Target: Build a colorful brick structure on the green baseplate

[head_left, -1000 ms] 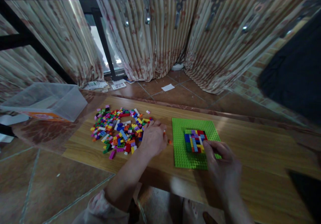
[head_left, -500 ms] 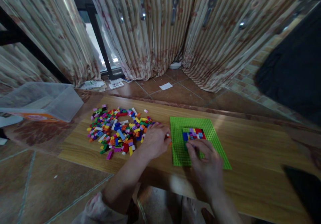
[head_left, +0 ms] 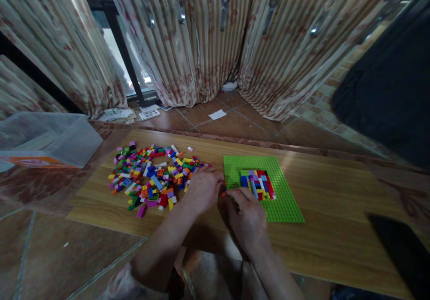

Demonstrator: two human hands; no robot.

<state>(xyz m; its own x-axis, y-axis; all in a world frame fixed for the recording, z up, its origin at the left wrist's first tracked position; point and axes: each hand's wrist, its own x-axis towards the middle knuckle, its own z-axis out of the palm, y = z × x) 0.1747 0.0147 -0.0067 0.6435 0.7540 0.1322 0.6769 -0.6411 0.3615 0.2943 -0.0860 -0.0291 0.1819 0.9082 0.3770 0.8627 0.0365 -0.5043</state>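
Observation:
My left hand is closed at the right side of a loose pile of toy building bricks, with bits of orange-red brick showing at its fingertips. My right hand reaches over the left edge of a green studded baseplate. Its thumb and forefinger are pinched at a small orange brick, close beside the left fingertips. On the baseplate sits a patch of coloured bricks in blue, red, white, yellow and purple, its lower left partly behind my right hand.
The wooden board carries the bricks and baseplate. A clear plastic box with an orange label stands on the left. A dark flat object lies at the right. Striped curtains hang behind, with papers on the floor.
My right hand has moved left off the brick patch to beside my left hand, uncovering more of the patch. My left hand stays by the pile. The view has shifted slightly.

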